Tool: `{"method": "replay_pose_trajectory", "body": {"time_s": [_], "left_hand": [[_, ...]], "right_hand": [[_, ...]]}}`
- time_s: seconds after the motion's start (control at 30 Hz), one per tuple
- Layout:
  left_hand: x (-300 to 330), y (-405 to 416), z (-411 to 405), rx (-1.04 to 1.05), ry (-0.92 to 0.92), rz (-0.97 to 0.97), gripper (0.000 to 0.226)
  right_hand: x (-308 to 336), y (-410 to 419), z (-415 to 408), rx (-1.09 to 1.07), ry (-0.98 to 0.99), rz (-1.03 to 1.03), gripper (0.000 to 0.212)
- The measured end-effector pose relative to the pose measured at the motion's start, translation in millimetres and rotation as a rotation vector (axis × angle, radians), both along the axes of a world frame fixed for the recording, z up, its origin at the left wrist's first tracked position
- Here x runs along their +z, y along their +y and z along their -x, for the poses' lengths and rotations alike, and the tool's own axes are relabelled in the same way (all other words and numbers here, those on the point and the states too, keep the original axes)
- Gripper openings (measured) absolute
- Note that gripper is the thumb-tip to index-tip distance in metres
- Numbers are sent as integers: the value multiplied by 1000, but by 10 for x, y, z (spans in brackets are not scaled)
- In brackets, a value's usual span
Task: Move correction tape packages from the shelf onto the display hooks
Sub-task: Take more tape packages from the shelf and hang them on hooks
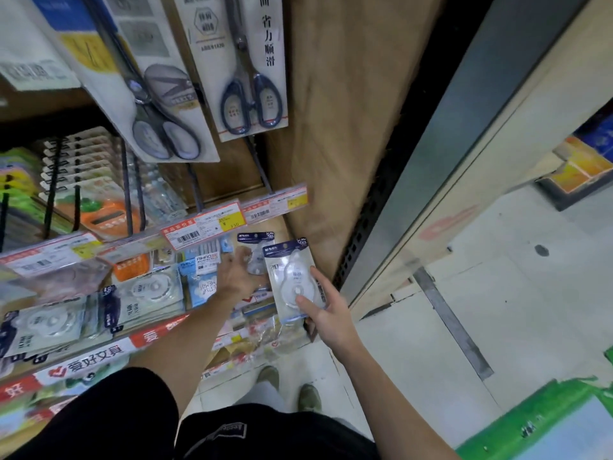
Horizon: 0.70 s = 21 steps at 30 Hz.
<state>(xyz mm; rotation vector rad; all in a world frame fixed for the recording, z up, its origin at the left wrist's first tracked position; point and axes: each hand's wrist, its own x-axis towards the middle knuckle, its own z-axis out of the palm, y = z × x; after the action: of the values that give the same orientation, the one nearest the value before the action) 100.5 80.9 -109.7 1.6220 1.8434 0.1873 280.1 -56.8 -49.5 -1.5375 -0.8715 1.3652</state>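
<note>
Head view: my right hand (pixel 326 310) pinches a correction tape package (pixel 293 277), light, stiff card, slippery blister; my left hand (pixel 237 270) grips another package (pixel 255 250) by its edge.

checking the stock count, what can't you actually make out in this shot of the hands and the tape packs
- Second correction tape package, head view: the left hand covers its lower part, so the grip is unclear.
- Empty display hooks: their tips end behind the price tags.
- Small print on the package in the right hand: too small and blurred.
- Packs on the shelf: the count is lost to blur and overlap.
</note>
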Motion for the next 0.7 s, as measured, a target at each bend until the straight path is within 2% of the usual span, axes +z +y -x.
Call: {"method": "replay_pose_trajectory", "body": {"time_s": [0.2,0.33,0.47,0.7], "left_hand": [[-28,-142,80,127,-269,-5,92],[36,-353,111,294,-444,24,80],[163,-605,227,436,-606,55,81],[319,-1171,813,534,-721,16,76]], "right_hand": [[28,-67,-134,68,64,-18,57],[-37,-69,-144,92,110,-11,55],[-77,-30,-12,131,128,8,58],[-204,-55,483,255,153,44,60]]}}
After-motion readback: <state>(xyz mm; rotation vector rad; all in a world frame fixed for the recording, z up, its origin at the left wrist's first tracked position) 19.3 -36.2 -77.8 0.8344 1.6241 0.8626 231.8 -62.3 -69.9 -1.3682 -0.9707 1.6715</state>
